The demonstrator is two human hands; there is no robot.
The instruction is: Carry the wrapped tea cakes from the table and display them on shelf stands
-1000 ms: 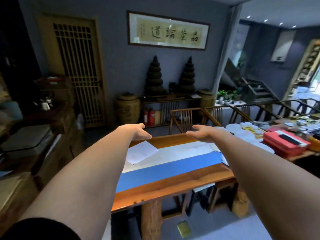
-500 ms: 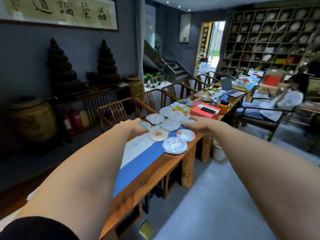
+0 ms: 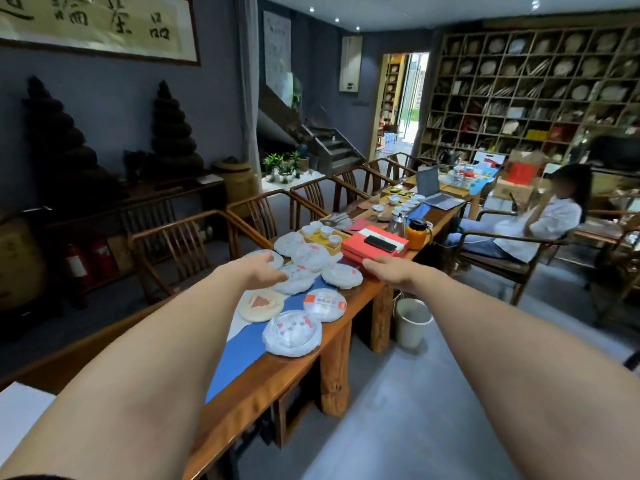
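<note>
Several round paper-wrapped tea cakes lie on a long wooden table (image 3: 277, 379) with a blue runner. The nearest wrapped cake (image 3: 292, 334) sits by the table's front edge. Behind it lie a cake with a red band (image 3: 325, 304) and a beige cake with a red triangle (image 3: 261, 304). My left hand (image 3: 259, 271) reaches out over the cakes, fingers relaxed, holding nothing. My right hand (image 3: 391, 270) stretches out past the table's right edge, near a white cake (image 3: 342, 276), also empty. A tall grid shelf (image 3: 526, 95) with tea cakes fills the far right wall.
Red boxes (image 3: 374, 245) with a black phone, teacups, a kettle and a laptop (image 3: 433, 188) crowd the far half of the table. Wooden chairs (image 3: 194, 244) line its left side. A metal bucket (image 3: 410, 320) stands on the floor. A seated person (image 3: 533, 223) is at right.
My view has swung right along the table and closer to the tea cakes. Both outstretched hands now hover near the pile, and the shelf wall and seated person have come into view.
</note>
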